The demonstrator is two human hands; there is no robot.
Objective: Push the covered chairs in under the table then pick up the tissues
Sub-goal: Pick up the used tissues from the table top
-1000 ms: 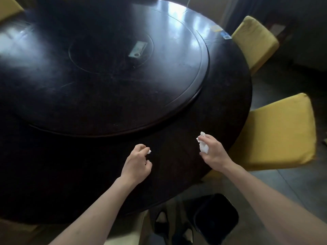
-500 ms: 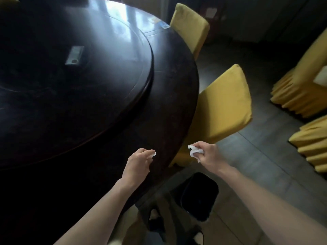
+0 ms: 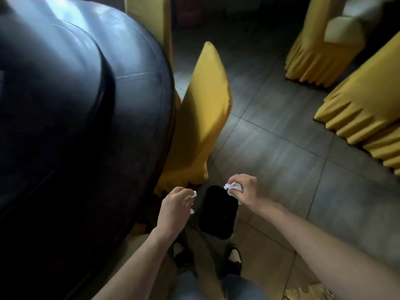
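A: Where are the tissues?

B: Right hand (image 3: 249,192) pinches a crumpled tissue (image 3: 232,187) in a closed grip; left hand (image 3: 175,205) is curled on a smaller scrap (image 3: 194,194). Both are off the desk (image 3: 86,105).

A: And the bin (image 3: 218,211)?

B: Dark, on the floor, between and below the hands. The right hand looks nearer, over the far rim. The chair (image 3: 203,118) is tucked against the desk edge.

A: Any writing?

B: None readable.

Two yellow covered chairs (image 3: 203,113) are sitting beside the tabletop (image 3: 71,118), two more (image 3: 368,100) standing well apart; two tissues (image 3: 232,187) and one black bin (image 3: 218,215) are showing.
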